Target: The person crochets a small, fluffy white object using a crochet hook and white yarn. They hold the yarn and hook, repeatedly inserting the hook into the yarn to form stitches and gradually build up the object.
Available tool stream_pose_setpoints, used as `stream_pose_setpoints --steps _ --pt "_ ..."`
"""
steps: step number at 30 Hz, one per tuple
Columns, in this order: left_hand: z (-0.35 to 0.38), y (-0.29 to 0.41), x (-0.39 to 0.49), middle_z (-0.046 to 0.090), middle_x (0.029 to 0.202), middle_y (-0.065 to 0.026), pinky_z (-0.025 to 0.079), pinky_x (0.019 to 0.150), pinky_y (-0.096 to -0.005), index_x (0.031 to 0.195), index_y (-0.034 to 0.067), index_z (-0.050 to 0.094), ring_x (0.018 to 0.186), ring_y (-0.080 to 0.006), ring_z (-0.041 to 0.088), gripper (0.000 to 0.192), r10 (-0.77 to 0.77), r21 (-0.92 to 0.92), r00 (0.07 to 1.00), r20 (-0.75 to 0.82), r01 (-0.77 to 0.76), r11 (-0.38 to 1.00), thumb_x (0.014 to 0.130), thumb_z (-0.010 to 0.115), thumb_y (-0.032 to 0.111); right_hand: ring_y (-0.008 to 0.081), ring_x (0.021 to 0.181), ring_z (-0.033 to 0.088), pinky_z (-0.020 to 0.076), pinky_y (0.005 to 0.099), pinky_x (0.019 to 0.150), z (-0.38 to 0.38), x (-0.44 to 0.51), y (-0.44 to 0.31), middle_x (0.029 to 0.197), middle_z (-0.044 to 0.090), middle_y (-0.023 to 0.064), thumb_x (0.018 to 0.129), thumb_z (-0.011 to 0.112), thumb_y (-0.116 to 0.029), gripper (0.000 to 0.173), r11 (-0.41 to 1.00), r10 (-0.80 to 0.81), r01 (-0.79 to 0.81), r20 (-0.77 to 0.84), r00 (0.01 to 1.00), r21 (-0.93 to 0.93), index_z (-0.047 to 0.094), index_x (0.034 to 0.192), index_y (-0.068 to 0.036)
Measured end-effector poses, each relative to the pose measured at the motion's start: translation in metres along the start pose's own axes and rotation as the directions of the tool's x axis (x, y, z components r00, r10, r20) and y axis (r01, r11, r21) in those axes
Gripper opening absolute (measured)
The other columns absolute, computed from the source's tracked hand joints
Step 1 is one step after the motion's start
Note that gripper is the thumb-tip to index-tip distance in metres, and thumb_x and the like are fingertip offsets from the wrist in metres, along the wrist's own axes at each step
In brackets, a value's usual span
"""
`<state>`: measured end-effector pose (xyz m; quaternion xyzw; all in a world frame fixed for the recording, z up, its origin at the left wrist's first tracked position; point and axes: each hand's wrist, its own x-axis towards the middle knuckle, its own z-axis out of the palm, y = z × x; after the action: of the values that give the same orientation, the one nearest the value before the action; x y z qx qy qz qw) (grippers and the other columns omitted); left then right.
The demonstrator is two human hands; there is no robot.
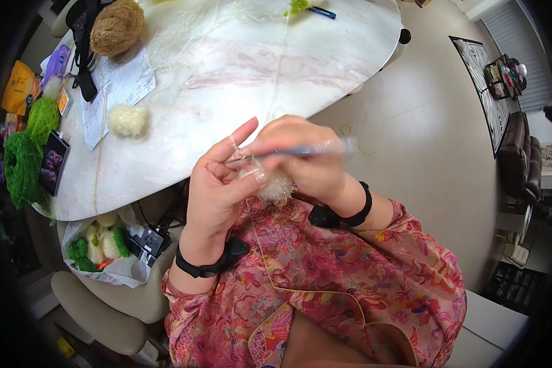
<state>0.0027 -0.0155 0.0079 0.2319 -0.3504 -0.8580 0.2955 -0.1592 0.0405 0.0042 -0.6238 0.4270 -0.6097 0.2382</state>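
My left hand (218,177) pinches a small fluffy piece of cream crochet work (276,187) between thumb and fingers. A strand of pale yarn (233,141) wraps round its raised index finger. In my right hand (306,161) is a crochet hook (303,150) with a blue-grey handle, blurred by motion. The hook's metal shaft reaches left across the left fingers, just above the work; its very tip is hard to make out. Pale yarn runs from the hands up over the marble-patterned table (239,69). Both hands are close together at the table's near edge.
A cream pompom-like ball (128,121) sits beside a printed sheet (115,92). Farther back is a brown yarn ball (117,27). Green yarn (23,170) and a phone-like screen (54,163) lie at the left edge. A plastic bag (106,276) of crocheted pieces rests on a chair (99,306).
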Motion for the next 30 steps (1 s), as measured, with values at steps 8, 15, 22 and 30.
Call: stream_pose_setpoints --steps 8,15,22,30 --pt "-0.014 0.009 0.005 0.066 0.093 -0.0057 0.04 0.051 -0.0155 0.135 -0.006 0.046 0.067 -0.0044 0.056 0.058 0.025 0.115 1.0 0.006 -0.026 0.993 0.08 0.065 -0.006 0.0122 0.089 0.06 0.0461 0.0258 0.083 -0.002 0.002 0.017 0.093 0.064 0.0067 0.099 0.053 -0.015 0.015 0.772 0.326 -0.28 0.023 0.945 0.57 0.054 0.106 -0.002" --pt "-0.019 0.011 0.005 0.067 0.089 -0.0054 0.035 0.047 -0.016 0.128 -0.007 0.053 0.062 -0.0032 0.052 0.045 -0.013 0.083 1.0 -0.001 0.013 0.996 0.085 0.064 0.0 0.0209 0.087 0.064 0.0509 0.0321 0.08 -0.009 0.008 0.013 0.091 0.063 0.0161 0.102 0.045 -0.023 0.019 0.866 0.159 -0.174 0.072 0.985 0.469 0.045 0.103 -0.003" --pt "-0.022 0.012 0.004 0.068 0.092 -0.0084 0.036 0.047 -0.0161 0.128 -0.008 0.052 0.062 -0.0039 0.052 0.042 -0.028 0.026 0.999 0.02 0.028 0.999 0.088 0.062 0.002 0.0214 0.08 0.064 0.0517 0.0326 0.073 -0.019 0.009 0.006 0.089 0.065 0.0177 0.101 0.048 -0.022 0.02 0.997 -0.081 0.079 0.133 0.988 0.025 0.047 0.102 -0.003" --pt "-0.023 0.007 0.004 0.067 0.095 -0.0079 0.034 0.046 -0.0132 0.132 -0.009 0.048 0.063 -0.0017 0.051 0.047 -0.029 -0.148 0.995 0.097 0.043 0.988 0.088 0.062 -0.001 0.0239 0.078 0.064 0.0517 0.033 0.067 0.004 -0.002 0.02 0.087 0.066 0.0159 0.098 0.052 -0.027 0.021 0.939 -0.25 0.268 -0.109 0.962 0.214 0.051 0.099 -0.006"
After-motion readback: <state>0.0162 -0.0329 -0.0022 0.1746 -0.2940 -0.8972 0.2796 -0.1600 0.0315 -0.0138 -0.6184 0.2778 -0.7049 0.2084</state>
